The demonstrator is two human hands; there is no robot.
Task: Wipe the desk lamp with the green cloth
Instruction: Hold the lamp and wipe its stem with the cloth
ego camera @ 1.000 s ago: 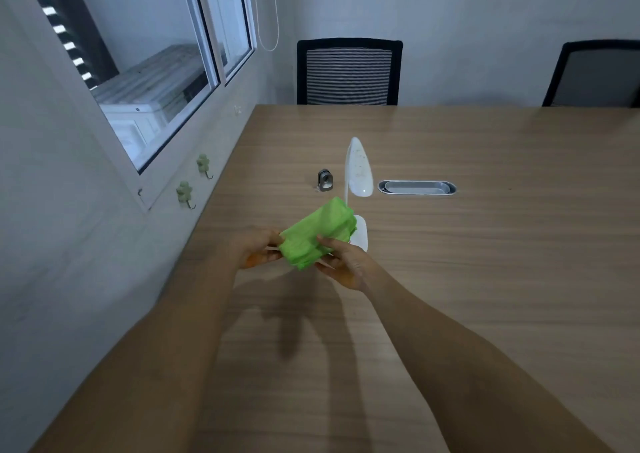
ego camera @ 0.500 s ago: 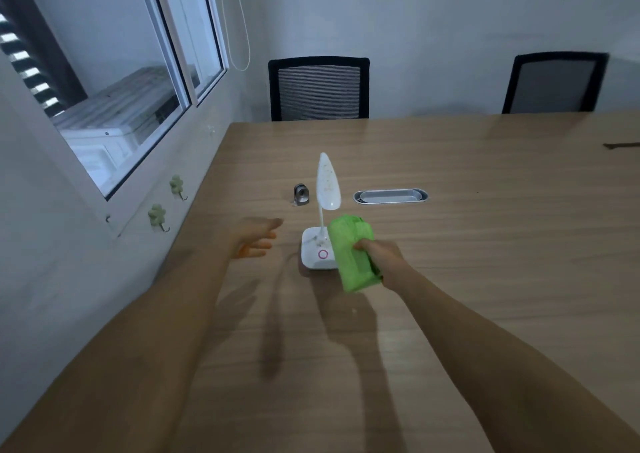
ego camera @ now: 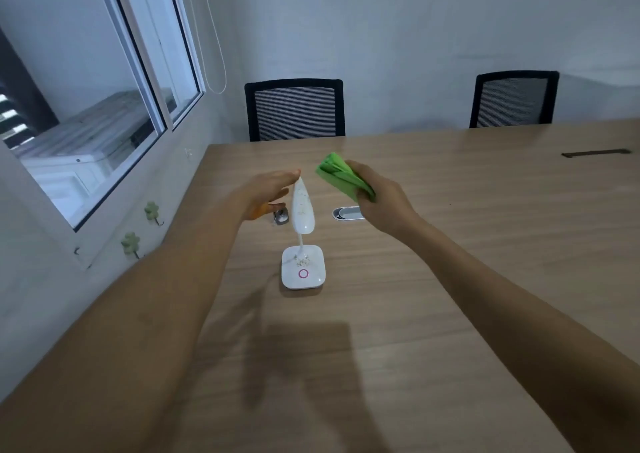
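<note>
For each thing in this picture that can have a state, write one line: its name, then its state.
Desk lamp: upright on the table, head raised, specks on head and base.
Green cloth: folded, held up clear of the lamp.
Right hand: closed on the cloth.
Left hand: open, fingertips at the tip of the lamp head.
Window: looks shut.
Near chair: pushed up to the table.

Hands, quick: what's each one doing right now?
Left hand: open, fingertips at the lamp head's tip.
Right hand: closed on the green cloth.
</note>
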